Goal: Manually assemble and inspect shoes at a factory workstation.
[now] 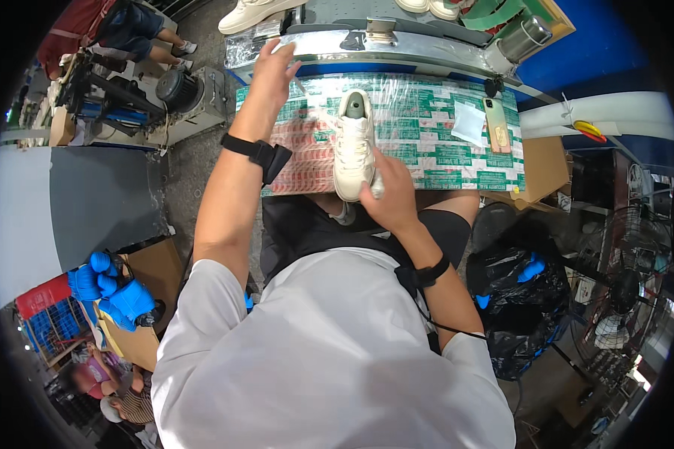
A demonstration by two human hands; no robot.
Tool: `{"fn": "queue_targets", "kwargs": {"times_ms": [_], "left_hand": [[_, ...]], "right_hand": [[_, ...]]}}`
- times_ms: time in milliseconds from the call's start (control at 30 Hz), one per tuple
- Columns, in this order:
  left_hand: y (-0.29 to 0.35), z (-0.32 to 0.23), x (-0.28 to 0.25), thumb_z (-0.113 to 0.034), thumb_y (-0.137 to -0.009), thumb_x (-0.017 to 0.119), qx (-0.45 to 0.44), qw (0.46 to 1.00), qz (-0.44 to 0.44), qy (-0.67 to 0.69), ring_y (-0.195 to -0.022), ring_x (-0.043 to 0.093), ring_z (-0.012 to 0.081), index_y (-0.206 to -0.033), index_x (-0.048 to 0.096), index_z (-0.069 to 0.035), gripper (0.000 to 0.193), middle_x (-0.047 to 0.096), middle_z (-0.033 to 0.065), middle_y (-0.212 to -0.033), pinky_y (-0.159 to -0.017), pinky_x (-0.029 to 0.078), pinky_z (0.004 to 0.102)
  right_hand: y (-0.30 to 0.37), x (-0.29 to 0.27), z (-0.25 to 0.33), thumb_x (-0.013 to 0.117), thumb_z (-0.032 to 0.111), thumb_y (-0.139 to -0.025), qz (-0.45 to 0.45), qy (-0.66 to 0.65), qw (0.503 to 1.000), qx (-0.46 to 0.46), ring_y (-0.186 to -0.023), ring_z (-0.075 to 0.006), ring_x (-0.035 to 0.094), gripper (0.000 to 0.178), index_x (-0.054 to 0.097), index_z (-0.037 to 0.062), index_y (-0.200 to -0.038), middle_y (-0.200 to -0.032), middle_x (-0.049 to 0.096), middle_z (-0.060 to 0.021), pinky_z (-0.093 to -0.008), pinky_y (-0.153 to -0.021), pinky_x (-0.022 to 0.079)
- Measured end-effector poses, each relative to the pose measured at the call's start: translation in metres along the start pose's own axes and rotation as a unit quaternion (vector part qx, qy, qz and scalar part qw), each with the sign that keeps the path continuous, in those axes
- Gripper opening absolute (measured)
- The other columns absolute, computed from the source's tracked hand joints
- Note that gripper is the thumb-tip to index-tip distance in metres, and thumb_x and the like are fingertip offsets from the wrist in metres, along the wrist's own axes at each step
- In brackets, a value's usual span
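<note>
A cream lace-up sneaker lies sole down on the table, its toe pointing toward me and a grey-green lining showing in its opening. My right hand is closed on the toe end, thumb and fingers at its side. Farther off to the left, my left hand is raised near the metal ledge, fingers apart and nothing visible in them. Under both hands spreads the tabletop, covered in green, white and red printed tape beneath clear film.
Right of the sneaker lie a white packet and a phone. A steel flask stands at the back right. Beyond the ledge, more pale shoes rest on a dark surface. A black plastic bag is at my right, a cardboard box at my left.
</note>
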State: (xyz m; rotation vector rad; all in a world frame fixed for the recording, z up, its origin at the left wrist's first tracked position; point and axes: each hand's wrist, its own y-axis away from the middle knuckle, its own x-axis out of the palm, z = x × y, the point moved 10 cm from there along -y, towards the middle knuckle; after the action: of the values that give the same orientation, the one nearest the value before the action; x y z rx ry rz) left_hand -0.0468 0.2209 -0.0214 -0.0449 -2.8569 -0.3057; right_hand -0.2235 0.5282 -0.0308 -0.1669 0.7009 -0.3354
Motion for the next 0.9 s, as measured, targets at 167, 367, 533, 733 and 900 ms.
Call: {"fn": "queue_targets", "kwargs": {"times_ms": [167, 367, 533, 733, 900], "left_hand": [[0.072, 0.021, 0.083, -0.027, -0.095, 0.09, 0.102, 0.82, 0.386, -0.41, -0.154, 0.055, 0.0351, -0.163, 0.06, -0.013, 0.075, 0.06, 0.0188, -0.165, -0.126, 0.045, 0.0431], [0.079, 0.066, 0.065, -0.031, -0.084, 0.097, 0.133, 0.788, 0.417, -0.432, -0.138, 0.067, 0.0357, -0.151, 0.07, -0.014, 0.074, 0.071, 0.0177, -0.15, -0.117, 0.054, 0.043], [0.082, 0.064, 0.079, -0.022, -0.084, 0.099, 0.115, 0.779, 0.414, -0.456, -0.142, 0.066, 0.0337, -0.15, 0.072, -0.013, 0.072, 0.071, 0.0165, -0.151, -0.121, 0.051, 0.0433], [0.077, 0.059, 0.077, -0.024, -0.084, 0.099, 0.105, 0.762, 0.405, -0.495, -0.138, 0.068, 0.0329, -0.148, 0.074, -0.016, 0.068, 0.073, 0.0157, -0.149, -0.118, 0.054, 0.0443], [0.084, 0.068, 0.073, -0.036, -0.084, 0.098, 0.101, 0.8, 0.424, -0.412, -0.144, 0.063, 0.0353, -0.153, 0.069, -0.016, 0.078, 0.066, 0.0154, -0.157, -0.121, 0.05, 0.0453]], "right_hand": [[-0.017, 0.027, 0.043, 0.078, 0.02, -0.084, 0.02, 0.133, 0.979, -0.15, -0.11, -0.0383, 0.064, 0.076, 0.057, -0.0053, -0.152, -0.121, 0.066, -0.0185, -0.0532, -0.099, 0.05], [-0.018, 0.032, 0.051, 0.079, 0.02, -0.084, 0.072, 0.124, 0.982, -0.126, -0.107, -0.0421, 0.066, 0.072, 0.062, -0.0065, -0.148, -0.117, 0.068, -0.0215, -0.0535, -0.096, 0.053], [-0.039, 0.025, 0.03, 0.078, 0.022, -0.082, 0.126, -0.058, 0.988, 0.063, -0.103, -0.0455, 0.069, 0.058, 0.071, -0.0092, -0.131, -0.109, 0.07, -0.0244, -0.0552, -0.093, 0.055], [-0.007, 0.082, 0.103, 0.078, 0.02, -0.08, 0.161, -0.094, 0.977, -0.105, -0.102, -0.0468, 0.069, 0.053, 0.073, -0.0055, -0.127, -0.106, 0.07, -0.0263, -0.0537, -0.092, 0.056], [-0.01, 0.022, 0.042, 0.076, 0.018, -0.083, 0.112, -0.075, 0.991, 0.001, -0.104, -0.0433, 0.066, 0.064, 0.067, -0.0021, -0.143, -0.108, 0.067, -0.0208, -0.0519, -0.093, 0.055]]}}
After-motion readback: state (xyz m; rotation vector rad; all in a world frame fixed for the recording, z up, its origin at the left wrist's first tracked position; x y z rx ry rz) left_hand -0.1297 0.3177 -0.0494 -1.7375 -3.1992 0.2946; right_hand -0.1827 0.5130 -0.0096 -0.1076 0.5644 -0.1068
